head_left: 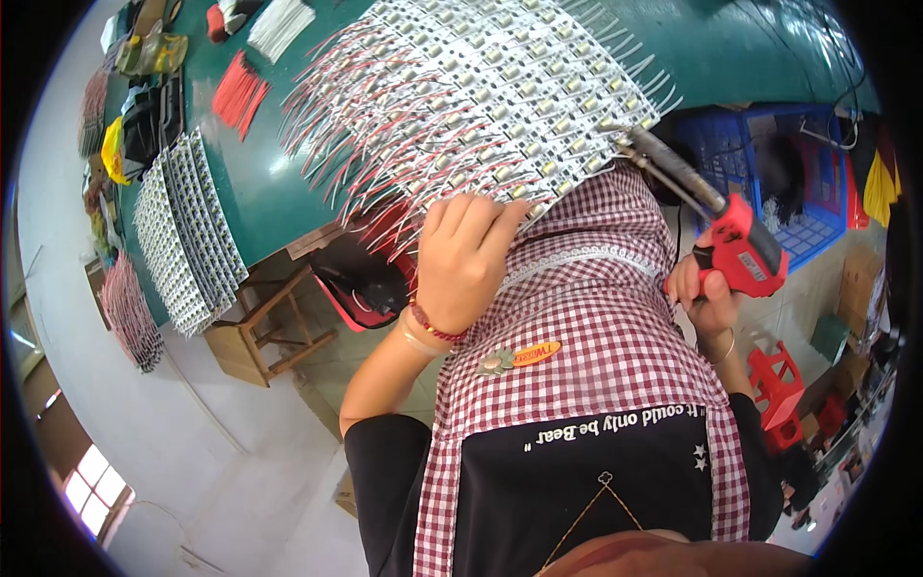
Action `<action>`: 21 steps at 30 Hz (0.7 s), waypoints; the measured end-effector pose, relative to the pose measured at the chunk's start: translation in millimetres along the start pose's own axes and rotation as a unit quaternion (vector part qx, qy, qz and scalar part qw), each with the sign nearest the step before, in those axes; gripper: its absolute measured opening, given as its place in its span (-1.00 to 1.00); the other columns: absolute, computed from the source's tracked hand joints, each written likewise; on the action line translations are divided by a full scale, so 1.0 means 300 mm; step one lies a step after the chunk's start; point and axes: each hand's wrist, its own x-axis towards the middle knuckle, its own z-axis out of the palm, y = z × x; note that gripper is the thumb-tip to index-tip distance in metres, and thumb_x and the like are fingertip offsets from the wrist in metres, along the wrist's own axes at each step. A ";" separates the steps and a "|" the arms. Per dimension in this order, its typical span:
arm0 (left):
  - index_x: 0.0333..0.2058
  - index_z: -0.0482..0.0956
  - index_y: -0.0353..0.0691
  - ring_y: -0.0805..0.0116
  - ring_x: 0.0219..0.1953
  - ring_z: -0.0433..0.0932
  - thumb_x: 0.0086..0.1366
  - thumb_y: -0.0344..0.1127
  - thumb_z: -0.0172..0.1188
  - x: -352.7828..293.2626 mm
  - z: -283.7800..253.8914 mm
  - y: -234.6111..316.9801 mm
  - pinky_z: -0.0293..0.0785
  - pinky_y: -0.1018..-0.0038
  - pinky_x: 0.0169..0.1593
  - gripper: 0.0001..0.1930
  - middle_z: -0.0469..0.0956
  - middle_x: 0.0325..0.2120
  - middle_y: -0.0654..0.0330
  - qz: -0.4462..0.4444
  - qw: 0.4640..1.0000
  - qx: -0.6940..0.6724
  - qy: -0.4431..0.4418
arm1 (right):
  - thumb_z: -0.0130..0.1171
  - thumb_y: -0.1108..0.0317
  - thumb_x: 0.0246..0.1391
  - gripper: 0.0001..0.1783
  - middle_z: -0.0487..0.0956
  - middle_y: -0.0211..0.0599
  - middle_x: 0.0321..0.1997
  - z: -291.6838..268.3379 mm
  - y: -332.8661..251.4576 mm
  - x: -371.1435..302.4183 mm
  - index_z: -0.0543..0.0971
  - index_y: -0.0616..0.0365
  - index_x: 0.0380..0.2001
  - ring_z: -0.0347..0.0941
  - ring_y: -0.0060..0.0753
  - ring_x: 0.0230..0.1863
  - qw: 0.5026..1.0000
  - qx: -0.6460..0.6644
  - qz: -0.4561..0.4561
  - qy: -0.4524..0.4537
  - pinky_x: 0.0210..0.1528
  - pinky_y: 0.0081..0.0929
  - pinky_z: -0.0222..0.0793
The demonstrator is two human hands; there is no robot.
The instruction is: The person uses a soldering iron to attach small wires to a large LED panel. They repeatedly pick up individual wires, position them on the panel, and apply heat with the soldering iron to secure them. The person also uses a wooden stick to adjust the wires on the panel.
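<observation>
A large sheet of white circuit boards, set with rows of small pale components, lies across the near edge of the green table. Thin red and white wires fan out from its left side, and pale wires stick out on the right. At the sheet's near edge my left hand is closed, its fingers bent and pressed together; what they pinch is hidden. My right hand grips the handle of a red and black soldering gun. The gun's metal tip reaches the right edge of the sheet.
Several finished-looking board strips lie at the table's left end. Bundles of red wires and white wires rest on the green table. A blue crate stands at the right, beyond a red stool. A wooden stool is below left.
</observation>
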 end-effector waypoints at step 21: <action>-0.51 0.59 -0.21 0.11 -0.28 0.48 0.09 -0.27 0.29 0.298 -0.227 -0.854 0.36 0.23 -0.21 -0.85 0.54 -0.45 0.17 -0.245 0.939 0.207 0.121 | 0.03 0.09 0.30 -0.46 0.24 -0.43 -0.68 0.151 -0.220 0.531 0.23 0.28 0.12 0.11 -0.61 -0.79 0.976 0.198 -0.044 -0.080 -0.67 -0.58 0.22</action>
